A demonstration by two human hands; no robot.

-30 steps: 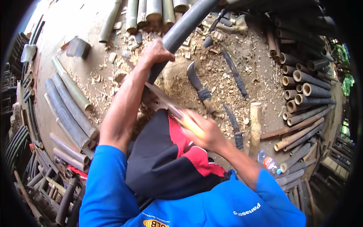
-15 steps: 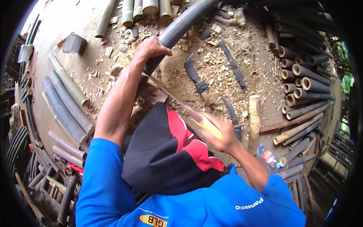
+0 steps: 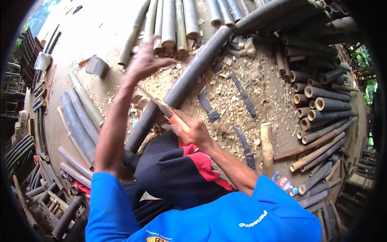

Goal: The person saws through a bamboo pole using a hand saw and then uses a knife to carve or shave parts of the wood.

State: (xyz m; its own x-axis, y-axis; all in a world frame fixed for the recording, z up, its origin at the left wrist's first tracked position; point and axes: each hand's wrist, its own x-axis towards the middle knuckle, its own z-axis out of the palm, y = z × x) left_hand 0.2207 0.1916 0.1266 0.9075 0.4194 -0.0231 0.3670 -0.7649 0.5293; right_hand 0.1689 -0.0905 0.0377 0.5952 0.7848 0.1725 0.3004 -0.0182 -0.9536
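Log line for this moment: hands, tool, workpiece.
left hand: lifted open above dark bamboo pole | right hand: grips orange-handled knife, blade against pole | ground: shavings, spare blades

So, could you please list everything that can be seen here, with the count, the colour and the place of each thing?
long bamboo pole: one, dark grey, slanting across the middle, under both hands
orange-handled tool: one, in the right hand, its thin blade lying against the pole
curved knives: about four, dark, lying on the shavings right of the pole
short bamboo stake: one, tan, upright, right of centre
plastic bottle: one, clear with blue cap, lower right
cut bamboo pieces: many, brown, stacked at right; more at top and left
wood shavings: pale, scattered over the ground
left hand: open, fingers spread, above the pole
right hand: shut on the tool's handle
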